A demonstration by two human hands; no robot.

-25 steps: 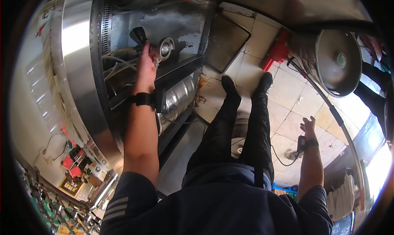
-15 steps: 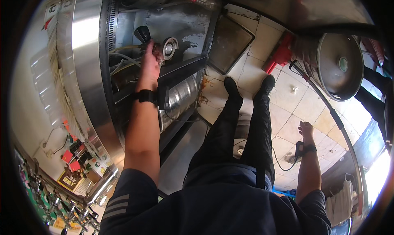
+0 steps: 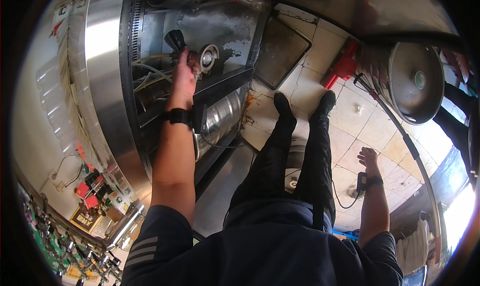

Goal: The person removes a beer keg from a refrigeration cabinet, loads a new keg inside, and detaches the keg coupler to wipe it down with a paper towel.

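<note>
We see the left hand [image 3: 184, 76] stretched out into the open stainless steel cabinet [image 3: 102, 71], fingers curled around a keg coupler [image 3: 202, 58]. The coupler sits right at the fingertips: its black knob handle [image 3: 175, 37] sticks up just beyond the hand, and its round metal face [image 3: 208, 57] lies just to the right of the fingers. Its long axis runs roughly from the black handle down to the round face, slanting away from the wrist; the round face points out of the cabinet, toward us. Thin hoses [image 3: 150, 68] trail to the left of the hand. Below the wrist, which wears a black band, a steel keg [image 3: 222, 118] lies on its side.

The right hand [image 3: 369, 158] hangs well apart from all this, fingers loosely open and holding nothing, above the tiled floor [image 3: 360, 121]. Beyond it stands a second keg [image 3: 412, 83], beside a red object [image 3: 340, 71].
</note>
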